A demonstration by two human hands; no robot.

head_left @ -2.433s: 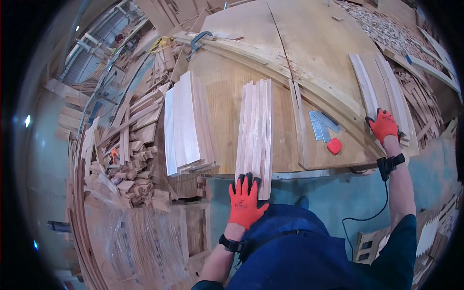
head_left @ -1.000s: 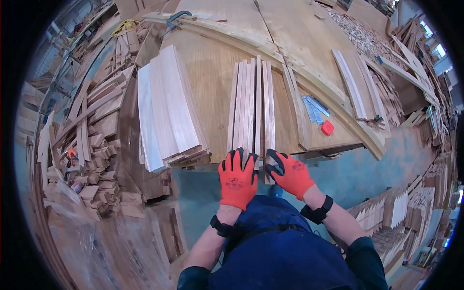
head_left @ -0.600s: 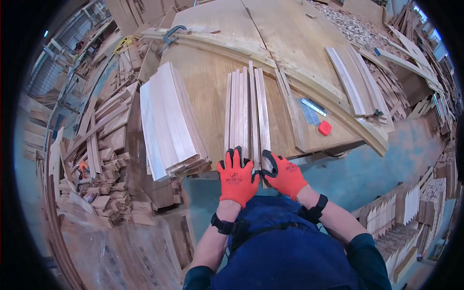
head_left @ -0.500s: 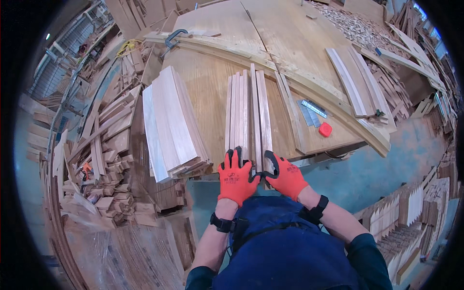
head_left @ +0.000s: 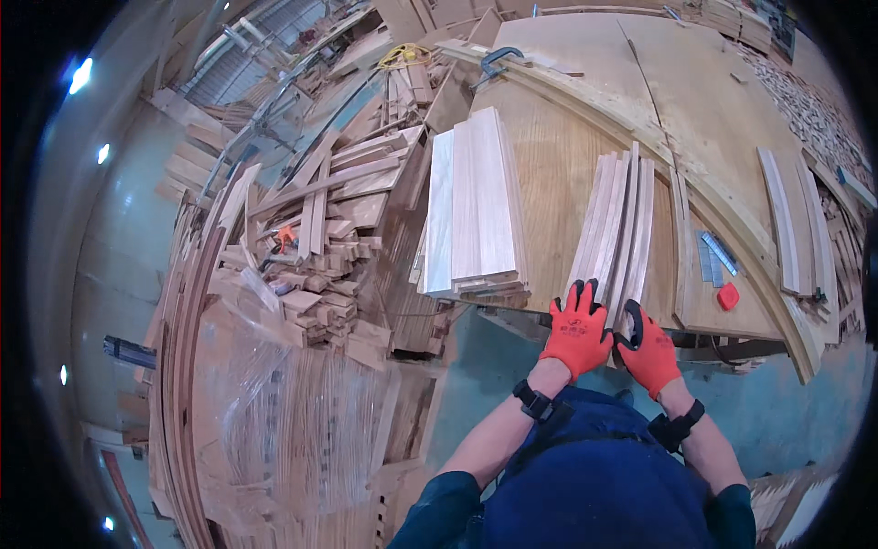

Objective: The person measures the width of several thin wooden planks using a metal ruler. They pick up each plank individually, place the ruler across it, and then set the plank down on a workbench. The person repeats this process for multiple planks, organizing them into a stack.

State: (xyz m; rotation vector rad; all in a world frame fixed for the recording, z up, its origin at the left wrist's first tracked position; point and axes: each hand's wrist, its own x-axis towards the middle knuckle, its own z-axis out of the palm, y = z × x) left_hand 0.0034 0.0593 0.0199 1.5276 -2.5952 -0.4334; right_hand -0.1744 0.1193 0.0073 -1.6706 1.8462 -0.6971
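Note:
A bundle of narrow wooden strips (head_left: 607, 210) lies lengthwise on the plywood-topped table (head_left: 553, 137), its near ends at the table's front edge. My left hand (head_left: 578, 334), in a red and black glove, rests over the left strips' near ends with its fingers stretched out. My right hand (head_left: 651, 352), gloved the same, curls its fingers and thumb round the near end of the rightmost strips. The undersides of the strips at my hands are hidden. Left of the bundle stands a stack of wider pale boards (head_left: 485, 201).
A long curved wooden rail (head_left: 631, 128) crosses the table, with a blue clamp (head_left: 498, 62) near its far end. To the right lie a single strip (head_left: 680, 247), a metal ruler (head_left: 720, 253) and a red tape measure (head_left: 728, 296). Offcuts (head_left: 315, 302) pile up at left.
The view has swung left, so table and hands appear farther right. Both hands remain at the strips' near ends, and the strips' far ends look less evenly spread.

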